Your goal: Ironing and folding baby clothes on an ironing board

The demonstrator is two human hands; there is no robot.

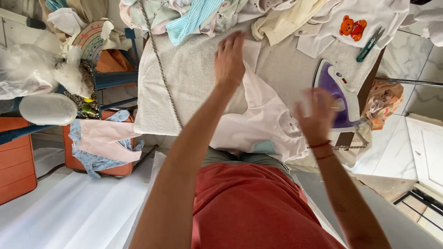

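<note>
1. The left hand [229, 57], in the upper middle of the frame, lies flat with fingers spread on the small white garment [258, 122]; its grip is wide, pressing rather than clasping.
2. The garment is spread on the towel-covered ironing board [184, 78], reaching from the hand down toward the person's red shirt.
3. The right hand [318, 115], blurred at centre right, hovers open just in front of the purple-and-white iron [339, 90], holding nothing.
4. Green scissors [369, 44] lie at upper right, beside a white top with a bear patch [353, 26].
</note>
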